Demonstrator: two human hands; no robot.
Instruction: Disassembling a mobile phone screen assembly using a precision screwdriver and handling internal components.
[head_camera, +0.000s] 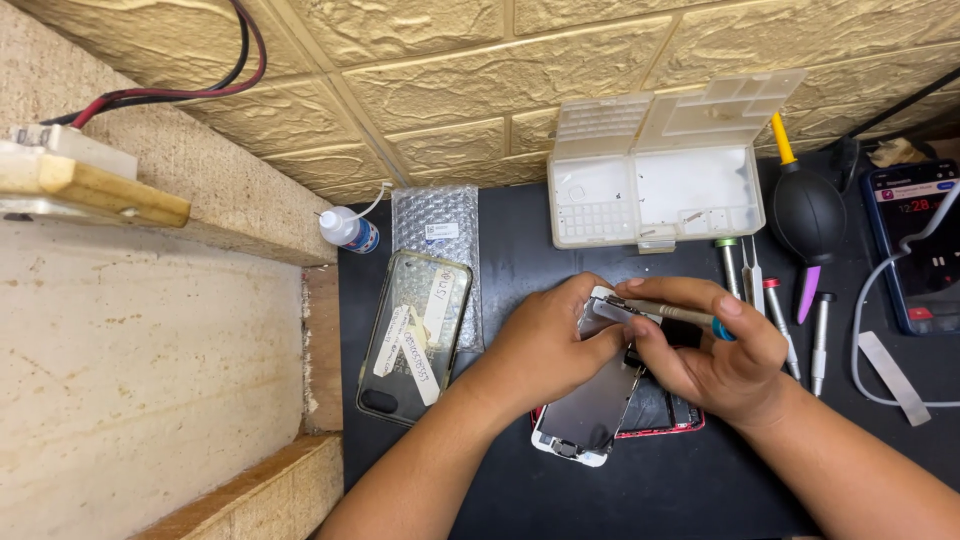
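While held, screwdriver (672, 314) lies crosswise | tip left | both hands gripping

On the work mat (600, 500) an opened phone (610, 400) lies in the middle, its lifted screen panel (590, 410) to the left of the body. Left of it lies a phone case (415, 335), partly on a bubble-wrap pouch (435, 225), with a small bottle (348, 230) behind. Behind the phone sits an open parts box (665, 190); screwdrivers (775, 310) and an air blower (808, 215) lie to the right, a second phone (915, 245) farther right
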